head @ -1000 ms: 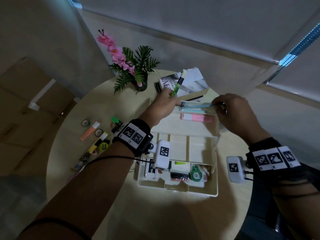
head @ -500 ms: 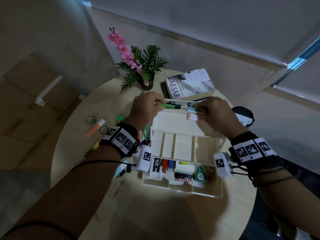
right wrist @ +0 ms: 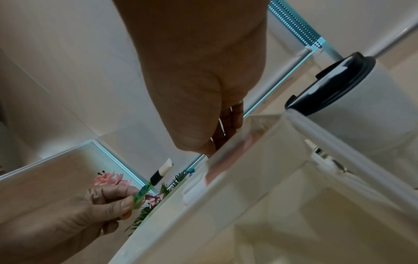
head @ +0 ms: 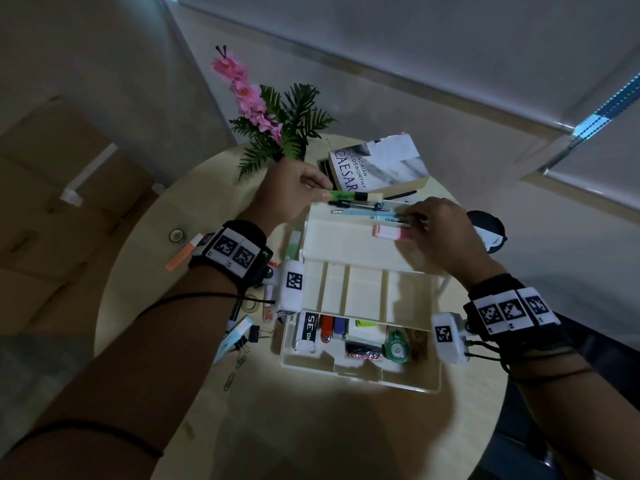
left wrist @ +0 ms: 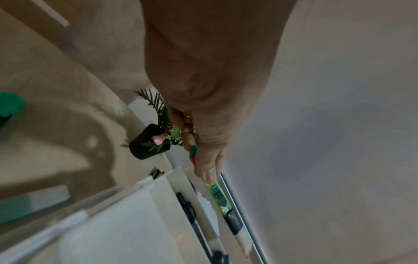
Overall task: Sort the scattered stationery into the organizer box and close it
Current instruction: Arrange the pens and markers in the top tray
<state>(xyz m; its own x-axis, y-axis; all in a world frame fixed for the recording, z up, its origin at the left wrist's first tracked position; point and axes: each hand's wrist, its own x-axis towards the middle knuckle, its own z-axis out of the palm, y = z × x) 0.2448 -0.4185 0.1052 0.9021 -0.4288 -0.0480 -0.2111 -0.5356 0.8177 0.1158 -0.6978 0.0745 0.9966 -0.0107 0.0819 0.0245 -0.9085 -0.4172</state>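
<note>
The white organizer box (head: 360, 375) stands open with its upper tray (head: 346, 247) lifted back. My left hand (head: 298, 192) pinches a green pen (head: 346, 195) and holds it level over the tray's far edge; the same pen (left wrist: 218, 196) sticks out past my thumb in the left wrist view. In the tray lie a light blue pen (head: 363, 212) and a pink highlighter (head: 386, 232). My right hand (head: 436, 230) reaches in at the tray's right end, fingers curled on the blue pen's end. The tray wall (right wrist: 248, 169) hides those fingertips in the right wrist view.
Left of the box lie an orange highlighter (head: 180, 254), a tape roll (head: 176, 234), a green highlighter (head: 292, 247), binder clips (head: 254, 332) and paper clips (head: 230, 379). Behind the tray stand a potted plant (head: 277, 133), a book (head: 374, 164) and a black-lidded cup (head: 485, 223).
My left hand has swung the green pen from upright down to level at the tray's far edge. My right hand has shifted left along the pens in the tray.
</note>
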